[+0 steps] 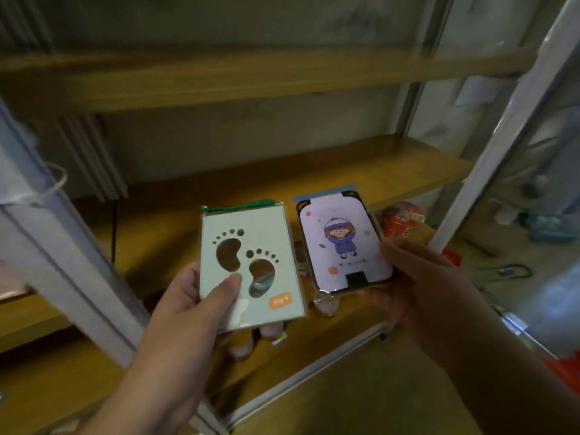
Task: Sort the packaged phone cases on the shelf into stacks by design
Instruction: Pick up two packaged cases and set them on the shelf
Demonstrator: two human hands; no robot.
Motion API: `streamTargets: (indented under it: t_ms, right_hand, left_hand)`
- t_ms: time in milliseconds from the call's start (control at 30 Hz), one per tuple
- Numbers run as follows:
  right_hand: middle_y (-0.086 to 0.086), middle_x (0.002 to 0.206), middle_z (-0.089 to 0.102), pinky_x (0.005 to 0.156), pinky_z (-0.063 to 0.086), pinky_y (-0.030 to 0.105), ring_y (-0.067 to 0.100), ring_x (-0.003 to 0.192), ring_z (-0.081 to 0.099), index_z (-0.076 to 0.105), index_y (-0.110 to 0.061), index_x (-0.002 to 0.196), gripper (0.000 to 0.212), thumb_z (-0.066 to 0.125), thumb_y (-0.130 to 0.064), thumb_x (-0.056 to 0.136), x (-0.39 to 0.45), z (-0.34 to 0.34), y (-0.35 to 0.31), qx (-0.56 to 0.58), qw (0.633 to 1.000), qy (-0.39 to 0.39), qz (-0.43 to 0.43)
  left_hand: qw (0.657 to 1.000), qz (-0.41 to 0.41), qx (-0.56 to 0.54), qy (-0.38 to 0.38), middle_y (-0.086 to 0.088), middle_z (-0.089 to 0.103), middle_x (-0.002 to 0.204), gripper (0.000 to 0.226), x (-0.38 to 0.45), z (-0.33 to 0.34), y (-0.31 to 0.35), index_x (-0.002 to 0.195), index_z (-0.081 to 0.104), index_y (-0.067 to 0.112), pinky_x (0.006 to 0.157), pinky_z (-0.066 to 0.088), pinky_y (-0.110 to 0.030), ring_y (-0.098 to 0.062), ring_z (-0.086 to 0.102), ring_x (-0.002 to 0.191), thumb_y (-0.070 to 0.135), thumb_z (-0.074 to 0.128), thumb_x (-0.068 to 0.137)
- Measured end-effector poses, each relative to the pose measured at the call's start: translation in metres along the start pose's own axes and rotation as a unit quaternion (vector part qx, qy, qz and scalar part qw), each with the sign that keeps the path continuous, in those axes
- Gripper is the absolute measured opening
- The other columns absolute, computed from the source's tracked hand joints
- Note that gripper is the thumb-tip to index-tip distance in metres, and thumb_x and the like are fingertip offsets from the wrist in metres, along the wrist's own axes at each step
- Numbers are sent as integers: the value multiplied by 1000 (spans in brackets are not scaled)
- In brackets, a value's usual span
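Currently, the left hand (188,304) grips a packaged phone case with a footprint design (251,268), thumb pressed flat on its front and fingers curled beneath it. The right hand (417,284) grips a second packaged phone case printed with a cartoon child in a blue coat (343,243), holding it by its right and lower edges. Both packages are held face up, side by side and just apart, above the front part of the wooden shelf (194,215). A red packet (403,219) lies on the shelf behind the right hand, partly hidden by the cartoon case. More wrapped items lie on the shelf beneath the two packages, mostly covered; their designs cannot be told. A white metal upright (62,246) crosses the left foreground. An upper shelf board (219,76) spans the top, blurred.
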State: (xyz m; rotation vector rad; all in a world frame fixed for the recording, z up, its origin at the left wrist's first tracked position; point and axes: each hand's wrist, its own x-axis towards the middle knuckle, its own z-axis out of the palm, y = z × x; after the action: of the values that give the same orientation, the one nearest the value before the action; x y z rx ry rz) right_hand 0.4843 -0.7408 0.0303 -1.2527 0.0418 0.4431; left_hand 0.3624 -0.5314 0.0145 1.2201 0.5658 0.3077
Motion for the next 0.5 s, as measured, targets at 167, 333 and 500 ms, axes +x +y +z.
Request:
streamTargets:
  t_ms: [167,333,500]
  right_hand:
    - [8,83,78,50,57,27,20,67,76,69,-13,86,15,58,-17,96,66,-33,-26,7,999,45,4]
    - [20,106,74,65,61,41,31,91,75,65,-6,100,31,74,-25,77,124,-56,-39,11,1000,20,2]
    - [15,102,75,71,61,35,25,92,75,67,-14,96,46,89,-36,62,173,-76,-53,-48,997,-57,-8]
  left_hand:
    - [999,-33,8,-16,-5,78,104,30,83,63,4,124,58,29,87,57,-51,-27,76,92,20,61,96]
    - [995,-5,93,33,4,77,105,34,152,95,0,125,55,29,69,63,-34,-14,76,85,23,65,94]
    - [965,41,238,102,6,68,121,40,215,109,-3,131,52,28,86,58,-38,-14,68,103,28,66,93]
